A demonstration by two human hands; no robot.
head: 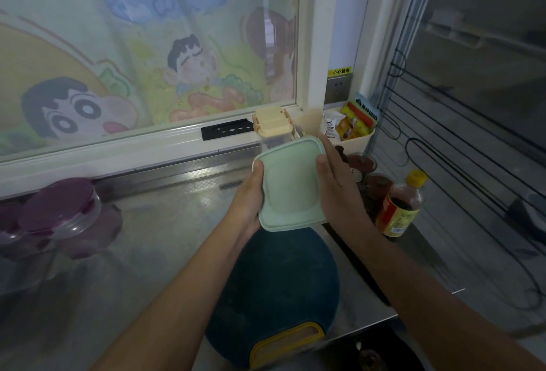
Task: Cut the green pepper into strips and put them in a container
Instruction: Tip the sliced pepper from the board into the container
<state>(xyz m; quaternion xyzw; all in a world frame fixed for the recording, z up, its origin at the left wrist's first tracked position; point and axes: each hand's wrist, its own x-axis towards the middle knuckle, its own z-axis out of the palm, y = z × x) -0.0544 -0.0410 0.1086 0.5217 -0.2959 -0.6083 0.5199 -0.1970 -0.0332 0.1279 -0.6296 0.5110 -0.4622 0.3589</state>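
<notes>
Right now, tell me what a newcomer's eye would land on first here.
First comes the pale green container, gripped between the left hand and the right hand at the centre of the view. Behind it, the big cartoon window panel fills the upper left. Below the hands a dark blue cutting board with a yellow handle lies on the steel counter, and a yellow-capped bottle stands at the right.

The container [291,184] I hold is pale mint green. Below it, my board [274,291] is dark teal, yellow at its grip. The jar lids [59,205] look purple, though blurred. The bottle [401,205] has a yellow cap and a red-and-yellow label.
</notes>
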